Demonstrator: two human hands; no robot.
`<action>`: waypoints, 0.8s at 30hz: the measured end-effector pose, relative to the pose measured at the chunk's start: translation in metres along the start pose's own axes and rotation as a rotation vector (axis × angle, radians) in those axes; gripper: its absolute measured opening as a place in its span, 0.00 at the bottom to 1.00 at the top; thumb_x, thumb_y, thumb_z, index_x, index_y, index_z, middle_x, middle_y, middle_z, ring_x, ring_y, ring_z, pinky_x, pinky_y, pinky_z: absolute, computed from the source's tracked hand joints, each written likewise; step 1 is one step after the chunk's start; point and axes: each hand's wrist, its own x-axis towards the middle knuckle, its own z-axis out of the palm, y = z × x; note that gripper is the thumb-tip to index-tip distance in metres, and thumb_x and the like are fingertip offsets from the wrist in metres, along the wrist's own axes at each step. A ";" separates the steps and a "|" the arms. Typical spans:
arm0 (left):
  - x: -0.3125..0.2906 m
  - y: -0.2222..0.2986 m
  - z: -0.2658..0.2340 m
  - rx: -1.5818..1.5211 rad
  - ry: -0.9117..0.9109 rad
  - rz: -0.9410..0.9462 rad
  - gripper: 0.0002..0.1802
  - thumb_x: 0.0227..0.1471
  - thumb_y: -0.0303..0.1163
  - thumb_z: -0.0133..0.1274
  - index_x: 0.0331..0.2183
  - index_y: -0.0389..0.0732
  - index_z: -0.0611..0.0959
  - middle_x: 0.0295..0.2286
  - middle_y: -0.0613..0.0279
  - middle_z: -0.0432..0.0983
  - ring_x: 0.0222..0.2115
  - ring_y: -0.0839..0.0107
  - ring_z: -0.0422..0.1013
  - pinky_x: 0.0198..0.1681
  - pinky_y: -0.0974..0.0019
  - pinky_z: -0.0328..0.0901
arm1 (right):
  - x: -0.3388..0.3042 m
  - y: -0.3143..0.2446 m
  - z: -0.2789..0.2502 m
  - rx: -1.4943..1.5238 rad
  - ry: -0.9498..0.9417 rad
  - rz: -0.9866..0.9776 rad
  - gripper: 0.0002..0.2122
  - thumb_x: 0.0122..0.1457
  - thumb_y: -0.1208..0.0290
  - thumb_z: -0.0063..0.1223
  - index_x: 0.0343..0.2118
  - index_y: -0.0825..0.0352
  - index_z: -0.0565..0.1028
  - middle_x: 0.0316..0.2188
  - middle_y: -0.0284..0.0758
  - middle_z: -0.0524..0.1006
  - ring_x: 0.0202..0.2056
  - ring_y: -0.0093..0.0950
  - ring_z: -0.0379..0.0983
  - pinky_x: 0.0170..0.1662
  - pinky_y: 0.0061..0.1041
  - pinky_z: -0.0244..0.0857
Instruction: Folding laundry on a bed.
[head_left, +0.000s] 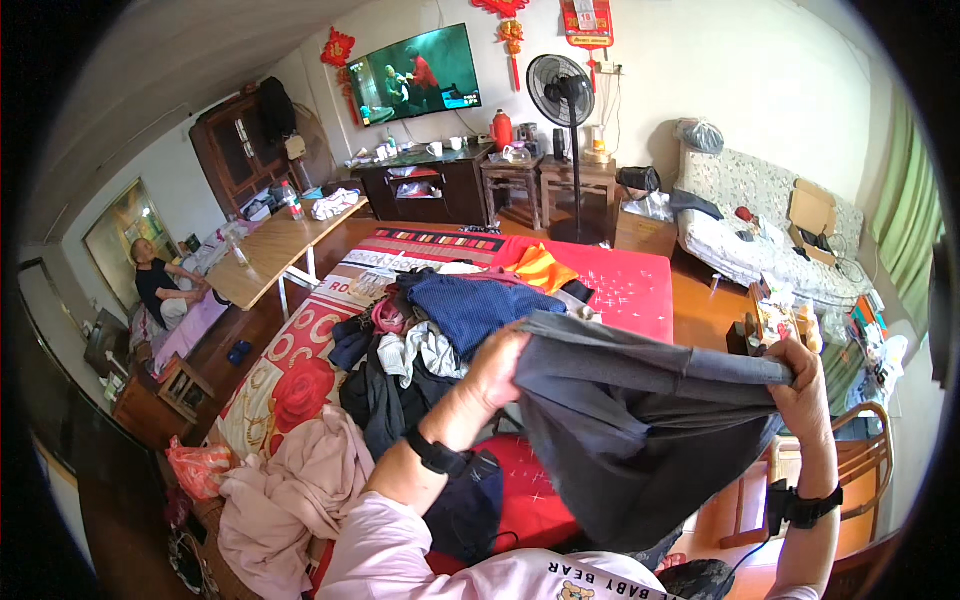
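Observation:
A dark grey garment [640,420] is stretched in the air between my two hands, its top edge drawn out sideways and its cloth hanging in folds. My left hand [497,368] grips one end of that edge, with most of its fingers hidden behind the cloth. At the other end my right hand [800,385] is closed round the fabric. Just beyond my left hand lies a heap of clothes, with a dark blue patterned garment [480,308] on top and a white-grey piece [420,350] beside it.
The heap rests on a bed with a red cover [630,285]. A pink garment [295,480] lies near left, by a red plastic bag [197,467]. Farther off stand a wooden table [285,250], a black fan [570,110] and a sofa [740,255]. A person [160,285] sits at far left.

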 end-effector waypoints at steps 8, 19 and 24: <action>-0.004 0.061 0.031 1.537 -0.178 0.310 0.19 0.37 0.31 0.66 0.35 0.36 0.80 0.29 0.63 0.79 0.31 0.74 0.73 0.37 0.68 0.67 | 0.024 0.071 -0.036 -0.745 0.138 -0.117 0.10 0.41 0.79 0.55 0.30 0.67 0.74 0.30 0.48 0.73 0.39 0.49 0.70 0.41 0.41 0.66; 0.058 0.143 0.007 1.964 0.664 1.063 0.09 0.45 0.24 0.50 0.32 0.44 0.81 0.28 0.50 0.77 0.32 0.55 0.75 0.36 0.59 0.67 | 0.047 0.021 -0.122 -0.842 0.609 -0.170 0.24 0.41 0.89 0.38 0.43 0.63 0.71 0.34 0.46 0.76 0.40 0.39 0.75 0.43 0.30 0.66; 0.071 0.117 -0.031 1.313 0.653 0.849 0.11 0.53 0.36 0.47 0.36 0.44 0.81 0.31 0.59 0.79 0.33 0.60 0.74 0.38 0.61 0.67 | 0.003 0.060 -0.036 -0.834 0.178 0.100 0.21 0.43 0.83 0.45 0.44 0.65 0.71 0.34 0.46 0.77 0.41 0.43 0.73 0.43 0.34 0.69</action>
